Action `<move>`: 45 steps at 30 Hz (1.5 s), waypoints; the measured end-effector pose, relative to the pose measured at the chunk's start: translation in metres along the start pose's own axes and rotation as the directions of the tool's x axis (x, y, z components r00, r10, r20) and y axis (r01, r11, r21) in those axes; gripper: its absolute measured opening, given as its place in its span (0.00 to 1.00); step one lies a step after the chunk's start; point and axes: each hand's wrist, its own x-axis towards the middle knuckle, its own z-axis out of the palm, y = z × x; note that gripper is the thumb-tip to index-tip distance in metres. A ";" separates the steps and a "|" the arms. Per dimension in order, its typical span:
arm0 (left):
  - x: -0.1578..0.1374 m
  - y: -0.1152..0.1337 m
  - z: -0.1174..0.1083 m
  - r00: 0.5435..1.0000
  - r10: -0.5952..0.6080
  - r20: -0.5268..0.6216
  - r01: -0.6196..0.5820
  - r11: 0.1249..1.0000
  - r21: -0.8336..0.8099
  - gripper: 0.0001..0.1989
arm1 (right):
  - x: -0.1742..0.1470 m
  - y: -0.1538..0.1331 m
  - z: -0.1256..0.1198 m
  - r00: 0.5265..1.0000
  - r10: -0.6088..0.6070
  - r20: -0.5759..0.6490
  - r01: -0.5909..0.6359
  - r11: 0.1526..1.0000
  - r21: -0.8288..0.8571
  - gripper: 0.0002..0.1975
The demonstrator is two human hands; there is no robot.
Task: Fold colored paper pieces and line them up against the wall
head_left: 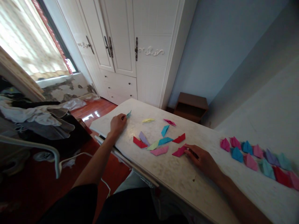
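Near the far left end of the table, my left hand has its fingers closed on a teal paper boat. My right hand pinches one end of a magenta paper boat at the table's middle. Between the hands lie several folded paper boats: a red boat, a lavender boat, a light green boat, a pink boat, a blue boat and another red boat. Farther back are a yellow boat, a smaller blue boat and a dark pink boat.
Rows of folded paper pieces stand on the table's right side by the wall. The white table has its front edge against my lap. Behind it are a white wardrobe and a brown box. A dark bag with clothes sits left.
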 end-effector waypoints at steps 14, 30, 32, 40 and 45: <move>-0.046 0.059 -0.006 0.996 0.086 0.039 -0.034 0.717 -0.696 0.15 | 0.003 -0.008 -0.002 0.998 0.034 -0.049 -0.029 0.995 0.092 0.15; -0.129 0.200 0.029 0.765 0.514 0.387 0.118 0.479 -0.870 0.13 | 0.006 -0.020 -0.029 0.972 0.217 -0.095 -0.123 0.806 0.579 0.18; -0.132 0.215 0.033 0.758 0.514 0.401 0.142 0.470 -0.871 0.13 | 0.007 -0.018 -0.039 0.963 0.243 -0.115 -0.122 0.779 0.615 0.18; -0.153 0.279 0.050 0.694 0.546 0.470 0.336 0.332 -0.881 0.14 | -0.027 0.003 -0.085 0.871 0.410 -0.271 -0.129 0.724 0.678 0.20; -0.195 0.328 0.068 0.509 0.634 0.582 0.519 0.313 -0.795 0.09 | -0.085 0.027 -0.100 0.703 0.605 -0.374 -0.158 0.646 0.747 0.19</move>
